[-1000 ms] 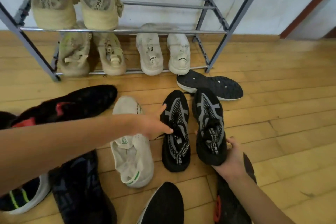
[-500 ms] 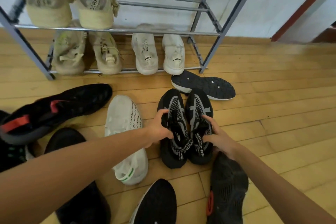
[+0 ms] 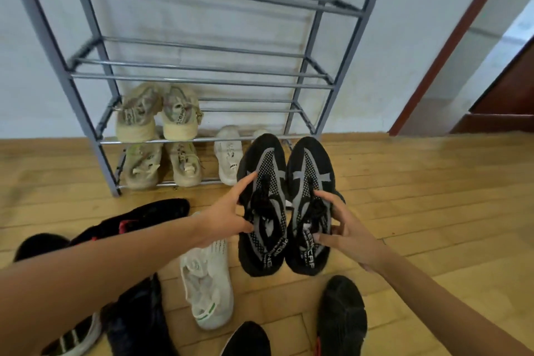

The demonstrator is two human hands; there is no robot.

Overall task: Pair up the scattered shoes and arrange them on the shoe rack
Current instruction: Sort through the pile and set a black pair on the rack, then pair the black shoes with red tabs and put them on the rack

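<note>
Black pair (image 3: 286, 205) now off the floor (image 3: 419, 211), raised since a second ago. Fingers of my left hand (image 3: 228, 217) and right hand (image 3: 344, 228) pinch it, one side each, before the rack (image 3: 202, 78); shelving comes next.

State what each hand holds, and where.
The left hand grips one black-and-grey shoe at its laced midfoot; the right hand grips the matching shoe the same way.
</note>
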